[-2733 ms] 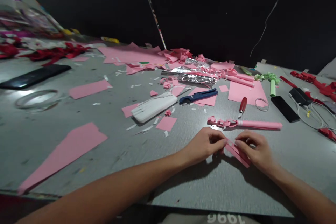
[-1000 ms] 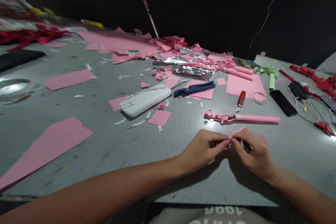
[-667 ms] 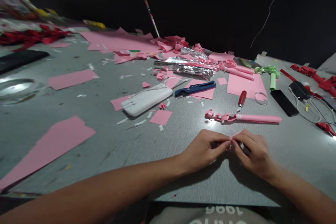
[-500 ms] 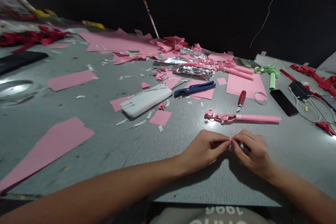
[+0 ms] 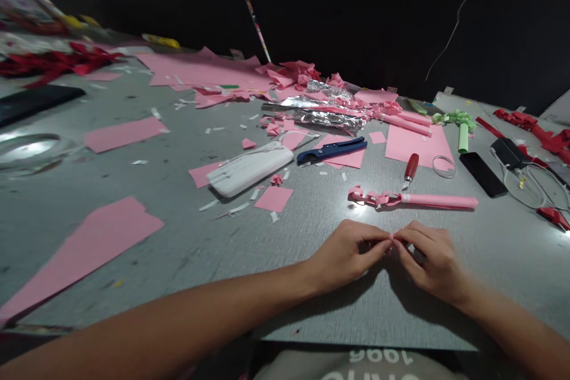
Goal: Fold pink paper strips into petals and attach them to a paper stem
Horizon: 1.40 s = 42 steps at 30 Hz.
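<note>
My left hand [image 5: 350,249] and my right hand [image 5: 430,258] meet fingertip to fingertip low over the grey table [image 5: 187,249], near its front edge. Both pinch a small piece of pink paper [image 5: 392,238]; only a sliver of it shows between the fingers. Just beyond my hands lies a pink paper roll [image 5: 439,200] with curled pink strips [image 5: 371,197] at its left end.
A red-handled knife [image 5: 410,168], blue cutters [image 5: 332,151], a white flat case [image 5: 249,169], crumpled foil [image 5: 332,119], a tape ring [image 5: 444,166] and a black phone [image 5: 483,174] lie beyond. Pink sheets [image 5: 93,243] and scraps litter the left. Cables [image 5: 532,181] sit far right.
The pink strip that stuck out beside my right hand has been gathered into the pinch of both hands, so little of it shows. The hands stay in place.
</note>
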### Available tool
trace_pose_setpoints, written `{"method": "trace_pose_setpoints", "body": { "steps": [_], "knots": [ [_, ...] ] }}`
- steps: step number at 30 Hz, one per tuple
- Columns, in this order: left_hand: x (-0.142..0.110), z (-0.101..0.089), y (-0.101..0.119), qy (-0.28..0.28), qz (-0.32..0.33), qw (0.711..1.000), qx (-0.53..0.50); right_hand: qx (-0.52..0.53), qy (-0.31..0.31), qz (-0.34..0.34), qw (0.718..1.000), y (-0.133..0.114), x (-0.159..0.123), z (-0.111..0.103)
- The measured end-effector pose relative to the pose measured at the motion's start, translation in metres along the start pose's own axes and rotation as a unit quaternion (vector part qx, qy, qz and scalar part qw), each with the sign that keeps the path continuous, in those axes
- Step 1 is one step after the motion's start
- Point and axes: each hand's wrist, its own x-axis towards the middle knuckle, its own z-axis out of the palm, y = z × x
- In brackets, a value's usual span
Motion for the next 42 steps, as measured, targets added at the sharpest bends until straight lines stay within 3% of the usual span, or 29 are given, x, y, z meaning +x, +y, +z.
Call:
{"method": "trace_pose_setpoints", "body": {
  "steps": [25,42],
  "knots": [
    [-0.0005,-0.0010,-0.0004,-0.007,-0.001,1.000,0.020,0.026,0.011,0.021,0.999,0.0003,0.0007,0.0016],
    [-0.0006,-0.0008,-0.0002,-0.010,0.000,1.000,0.012,0.080,0.026,0.084,0.993,-0.0035,0.0064,-0.0001]
  ]
}}
